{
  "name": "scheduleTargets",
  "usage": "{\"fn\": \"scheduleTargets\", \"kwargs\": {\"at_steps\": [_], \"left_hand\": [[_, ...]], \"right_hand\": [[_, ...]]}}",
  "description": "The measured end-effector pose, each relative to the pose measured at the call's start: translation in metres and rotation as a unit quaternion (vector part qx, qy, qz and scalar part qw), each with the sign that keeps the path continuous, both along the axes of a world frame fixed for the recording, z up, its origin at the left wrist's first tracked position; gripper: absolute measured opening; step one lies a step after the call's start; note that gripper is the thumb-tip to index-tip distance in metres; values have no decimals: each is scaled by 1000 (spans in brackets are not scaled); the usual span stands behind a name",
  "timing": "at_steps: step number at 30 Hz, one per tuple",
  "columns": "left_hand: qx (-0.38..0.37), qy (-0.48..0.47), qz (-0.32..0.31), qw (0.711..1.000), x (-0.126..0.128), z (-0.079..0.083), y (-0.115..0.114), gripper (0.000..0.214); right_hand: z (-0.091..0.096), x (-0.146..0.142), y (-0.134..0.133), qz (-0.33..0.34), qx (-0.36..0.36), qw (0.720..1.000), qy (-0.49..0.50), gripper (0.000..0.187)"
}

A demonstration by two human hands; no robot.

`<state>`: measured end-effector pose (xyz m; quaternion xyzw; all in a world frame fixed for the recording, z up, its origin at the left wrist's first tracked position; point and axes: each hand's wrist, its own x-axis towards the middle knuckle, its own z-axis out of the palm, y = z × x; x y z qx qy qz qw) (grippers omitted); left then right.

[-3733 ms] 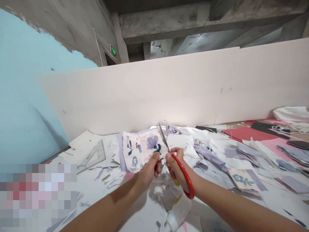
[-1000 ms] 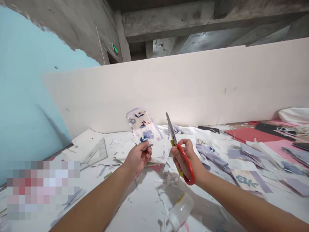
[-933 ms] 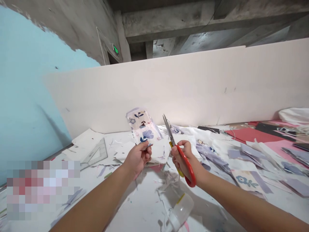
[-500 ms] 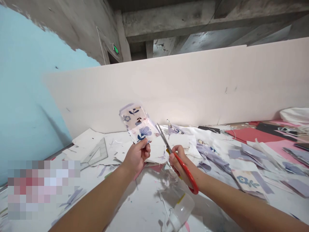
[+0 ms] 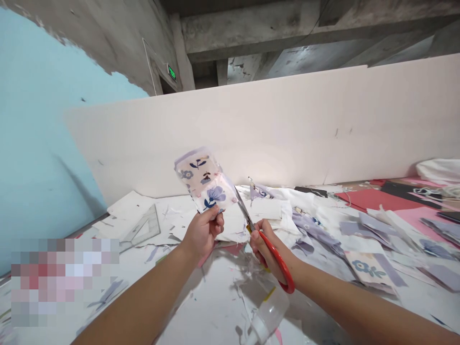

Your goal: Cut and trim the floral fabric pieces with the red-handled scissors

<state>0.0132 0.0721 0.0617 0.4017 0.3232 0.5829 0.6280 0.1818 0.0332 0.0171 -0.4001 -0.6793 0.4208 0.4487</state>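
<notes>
Spreads out as a white table [image 5: 194, 306], carrying a translucent bottle [image 5: 271, 309] that lies on its side. Just beyond the bottle, bears loose shredded scraps [image 5: 249, 274]. Beyond and well left of it, holds white card [image 5: 131, 203] and a triangle ruler [image 5: 154, 221]. Beyond and right of it, supports crumpled purple cloth [image 5: 316, 232], a flower-print piece [image 5: 370, 268] and, farther out, red [image 5: 366, 199] and pink sheets [image 5: 400, 218].

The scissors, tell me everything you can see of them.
The scissors have slim, silvery metal blades and glossy red, plastic-looking handles with some yellow on the inner side. Held in the right hand, they tilt up and leftward, blades nearly closed at the floral fabric's right edge. Whether they touch it is unclear.
</notes>
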Motion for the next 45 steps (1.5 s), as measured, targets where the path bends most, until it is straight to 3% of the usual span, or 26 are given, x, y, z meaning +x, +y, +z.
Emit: {"fn": "scheduleTargets", "kwargs": {"at_steps": [9,21,33,45], "left_hand": [[-19,-7,6,1000,-1,-1,2,19],[36,52,5,998,2,-5,-1,29],[24,36,-2,999,3,-5,-2,26],[19,37,-8,999,1,-14,3,27]], "right_hand": [[-4,-1,-2,36,19,999,20,34],[-3,-4,-1,26,-17,999,43,38],[-12,-8,-3,13,-65,994,85,40],[-10,-10,-7,-16,-93,994,59,44]]}}
